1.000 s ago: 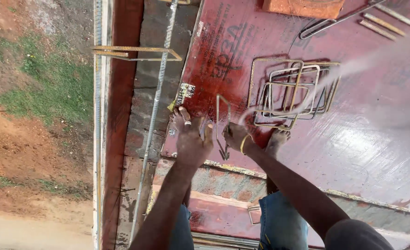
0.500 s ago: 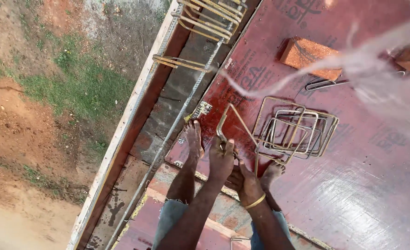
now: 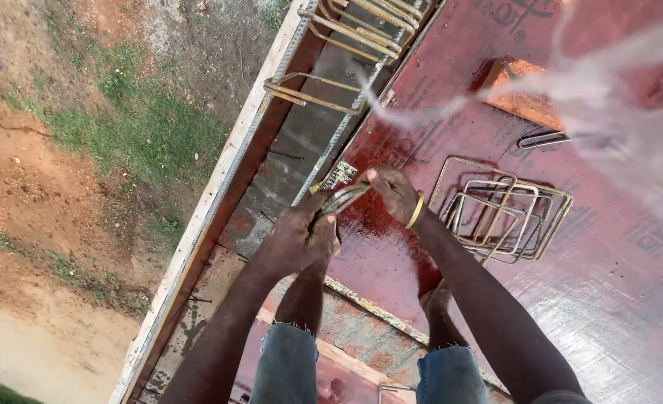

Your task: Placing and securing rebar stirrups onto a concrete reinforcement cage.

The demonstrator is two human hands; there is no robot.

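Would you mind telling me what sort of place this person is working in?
Most likely an outdoor building site, up on raised formwork. Bent steel stirrups lie stacked on a red shuttering board, long rebar runs along a timber-sided trough, and bare soil and grass show far below.

Left hand point(image 3: 299, 238) clenched, right hand point(image 3: 393, 191) curled close by, arms extended

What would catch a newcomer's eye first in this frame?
Two bare hands meet at mid-frame: the left hand and the right hand, with a yellow bangle on its wrist, both grip a bent steel stirrup over the long rebar in the beam trough. To the right, a pile of rectangular stirrups lies on the red plywood deck. Far below at left lie red earth and grass.
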